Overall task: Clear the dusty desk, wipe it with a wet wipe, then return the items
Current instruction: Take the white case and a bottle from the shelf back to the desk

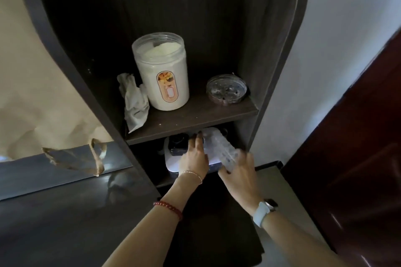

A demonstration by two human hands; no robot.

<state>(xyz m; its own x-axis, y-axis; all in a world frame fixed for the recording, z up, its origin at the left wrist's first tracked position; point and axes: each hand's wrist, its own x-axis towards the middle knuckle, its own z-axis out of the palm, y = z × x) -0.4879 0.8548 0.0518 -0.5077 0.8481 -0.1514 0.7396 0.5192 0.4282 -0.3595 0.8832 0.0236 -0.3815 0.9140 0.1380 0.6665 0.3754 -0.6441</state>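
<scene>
A dark wooden shelf unit (191, 119) stands in front of me. On its upper shelf stand a tall clear jar of white powder (161, 71), a crumpled white wipe (134, 102) at its left, and a small clear lidded container (226, 90) at the right. In the lower compartment lies a white appliance with a black part (173, 151). My left hand (194, 158) reaches into that compartment, fingers spread on the appliance. My right hand (238, 171) grips a clear plastic container (221, 147) that is blurred and tilted at the compartment's opening.
A brown paper bag with twine handles (73, 158) hangs at the left over a glossy grey surface (65, 212). A white wall (325, 50) lies to the right, and a dark red door (358, 158) stands further right.
</scene>
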